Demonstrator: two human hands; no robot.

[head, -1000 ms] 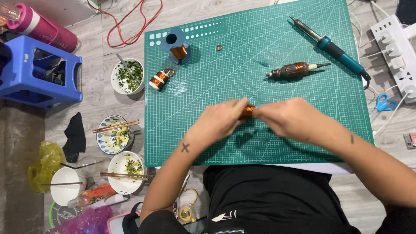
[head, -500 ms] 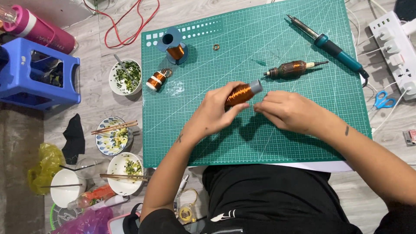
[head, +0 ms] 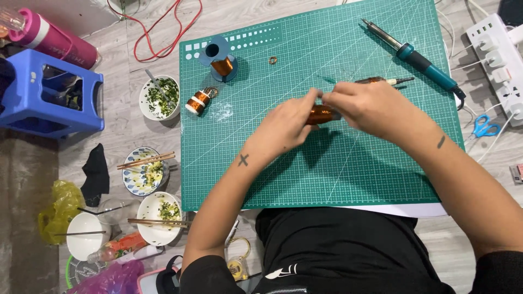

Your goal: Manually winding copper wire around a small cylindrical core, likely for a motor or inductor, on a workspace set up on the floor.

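Note:
Above the green cutting mat, my left hand holds a copper wire coil from the left. My right hand grips the coil's right end with its fingertips. Just behind my right hand lies a second copper-wound piece with a metal tip. A blue spool of copper wire stands at the mat's far left corner, and a small copper coil lies at its left edge. A tiny metal ring sits on the mat near the spool.
A teal-handled soldering iron lies at the mat's far right. White power strip and blue scissors sit to the right. Left of the mat: food bowls, chopsticks, a blue stool, a pink bottle, red cable.
Both hands lifted the coil from the mat's middle and carried it farther away, then brought it level between them; the right hand now covers most of the copper-wound piece.

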